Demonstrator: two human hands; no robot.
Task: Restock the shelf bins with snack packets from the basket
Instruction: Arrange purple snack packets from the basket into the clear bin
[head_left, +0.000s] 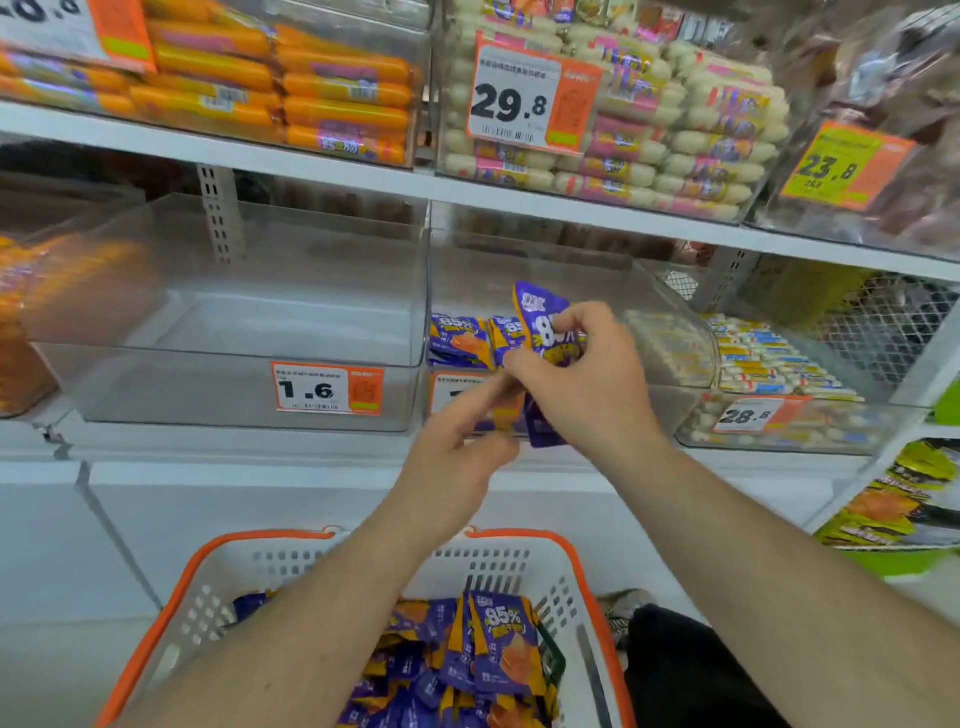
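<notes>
From the head view I see my right hand at the centre of the frame, fingers curled round a small bunch of purple snack packets, held over the front lip of the middle clear bin so, I judge, they can drop beside the packets in the bin. My left hand, blurred, pinches the bunch's lower end, probably to square it. The basket sits low in frame, more packets inside.

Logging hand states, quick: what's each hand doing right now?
Left hand: blurred, fingers at the purple packets; grip cannot be told.
Right hand: grips the purple packets.
</notes>
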